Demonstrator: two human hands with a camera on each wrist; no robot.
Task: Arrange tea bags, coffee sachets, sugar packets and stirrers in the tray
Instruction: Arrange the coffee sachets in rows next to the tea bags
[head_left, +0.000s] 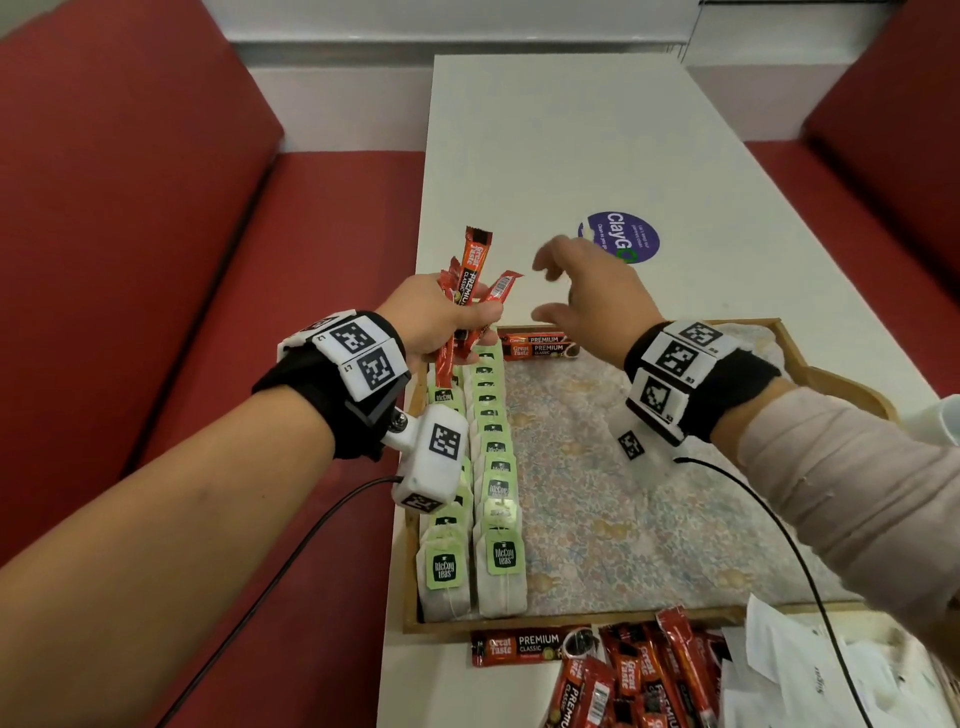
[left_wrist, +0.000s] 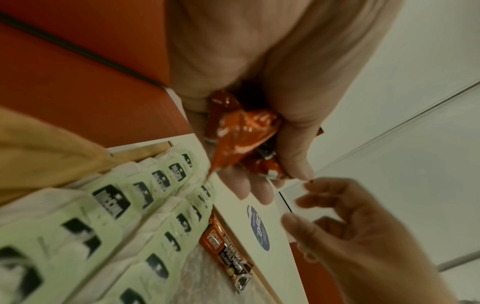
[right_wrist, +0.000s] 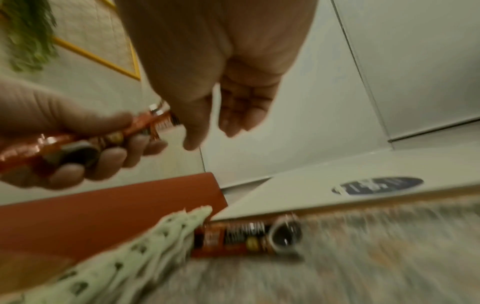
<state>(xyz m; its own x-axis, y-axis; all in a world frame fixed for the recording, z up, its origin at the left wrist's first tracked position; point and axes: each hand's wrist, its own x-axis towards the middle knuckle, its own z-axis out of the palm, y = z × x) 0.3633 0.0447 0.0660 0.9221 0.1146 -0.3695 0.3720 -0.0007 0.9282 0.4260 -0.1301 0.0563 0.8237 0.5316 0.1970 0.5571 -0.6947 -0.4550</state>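
Two rows of tea bags (head_left: 472, 493) already sit along the left side of the wooden tray (head_left: 841, 387), soft white pouches with pale green square tags, overlapping like shingles from the bottom of the head view up to the middle. My left hand (head_left: 436, 322) is clenched round a bunch of coffee sachets (head_left: 470, 291), glossy red foil sticks fanning out above my fist and crinkled where I squeeze them. My right hand (head_left: 587, 296) hovers just right of them with fingers loosely spread, holding nothing.

A couple of sachets (head_left: 540, 345) lie flat against the tray's far rim, just past the top of the tea rows. The tray liner is a faded floral fabric, kinda quilted looking. More loose sachets (head_left: 639, 670) are piled on the white table (head_left: 545, 156) at the bottom of the frame, cut off by the edge, next to some white paper packets (head_left: 795, 665) I can't read. A round blue sticker (head_left: 621, 236) is partly hidden behind my right hand. Both wrist views are blurry, so I can't count how many sachets I'm holding.
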